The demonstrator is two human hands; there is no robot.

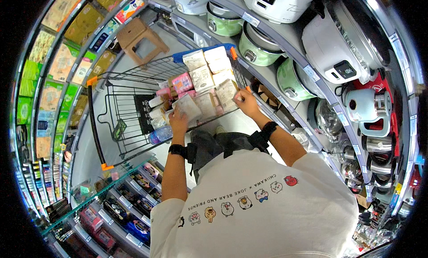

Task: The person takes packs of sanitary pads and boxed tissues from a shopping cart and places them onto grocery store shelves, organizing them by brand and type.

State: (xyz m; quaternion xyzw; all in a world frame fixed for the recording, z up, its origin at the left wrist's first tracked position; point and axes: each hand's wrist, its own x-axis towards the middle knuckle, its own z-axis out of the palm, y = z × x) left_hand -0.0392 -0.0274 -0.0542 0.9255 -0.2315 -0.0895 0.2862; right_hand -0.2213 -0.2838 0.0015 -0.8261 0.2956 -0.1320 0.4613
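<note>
A wire shopping cart point(115, 91) stands before me, loaded with soft plastic-wrapped packs. My left hand point(179, 121) grips the near left edge of a whitish wrapped pack point(188, 107). At the far right side of the load, my right hand point(247, 102) has its thumb and fingers on the edge of a pale printed pack point(226, 93). Between and behind them sit white packs point(202, 77) and a pink pack point(181, 83). A clear bottle with a blue label point(160, 135) lies in the cart below my left hand.
The cart's black handle point(93, 124) has orange ends. A brown plastic stool point(138, 40) stands behind the cart. On the right, shelves hold green rice cookers point(259, 45), a large white cooker point(329, 47) and a pale blue kettle point(362, 106). Packaged tissues point(60, 62) fill the left shelves.
</note>
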